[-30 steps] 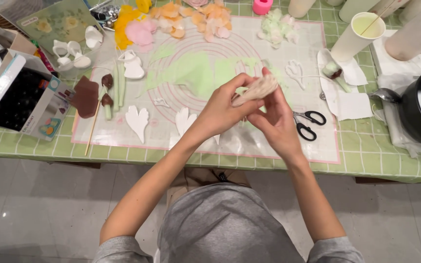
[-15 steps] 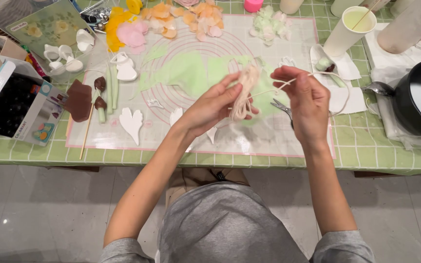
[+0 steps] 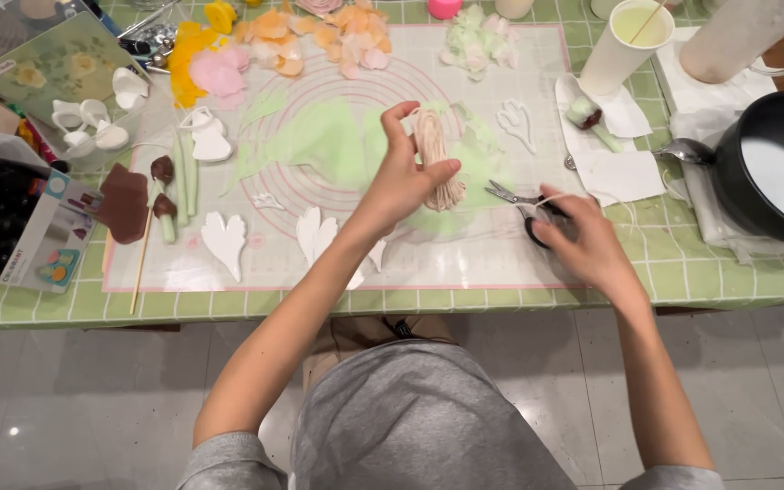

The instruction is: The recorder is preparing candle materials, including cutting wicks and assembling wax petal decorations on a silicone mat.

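Where scissors (image 3: pixel 524 204) lie, black pot (image 3: pixel 773 163) nearby.

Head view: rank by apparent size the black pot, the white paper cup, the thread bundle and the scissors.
1. black pot, cut off by the frame
2. white paper cup
3. thread bundle, in the left hand
4. scissors, partly under the right hand

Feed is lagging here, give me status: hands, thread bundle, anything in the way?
Left hand holds thread bundle above mat. Right hand on black-handled scissors, flat on table. Nothing between them.
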